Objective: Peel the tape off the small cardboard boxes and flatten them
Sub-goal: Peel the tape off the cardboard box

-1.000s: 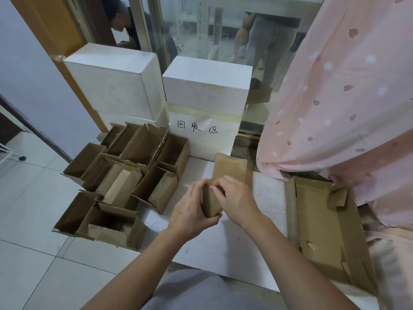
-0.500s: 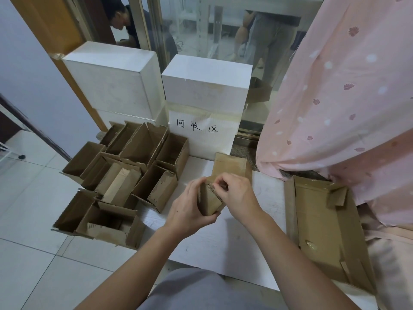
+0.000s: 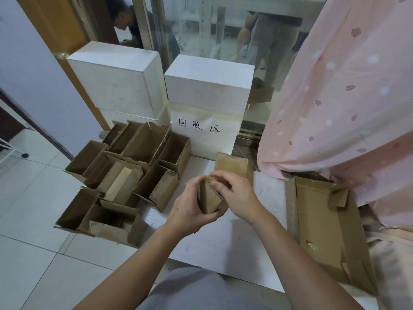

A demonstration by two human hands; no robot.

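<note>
I hold a small brown cardboard box just above the white table. My left hand grips it from the left and underneath. My right hand lies over its top right, fingers curled onto the upper edge, where they pinch at the flap or tape; the tape itself is hidden under the fingers. Behind the hands a flattened brown piece of cardboard lies on the table. Several opened small boxes crowd the table's left side.
Two white boxes stand at the back, above a handwritten paper sign. A long flattened carton lies at the right. A pink patterned curtain hangs at the right. Behind the glass stand people. Tiled floor lies to the left.
The box has tilted and risen slightly in my hands. My right fingers have shifted along its upper edge, and my left hand has turned further under it.
</note>
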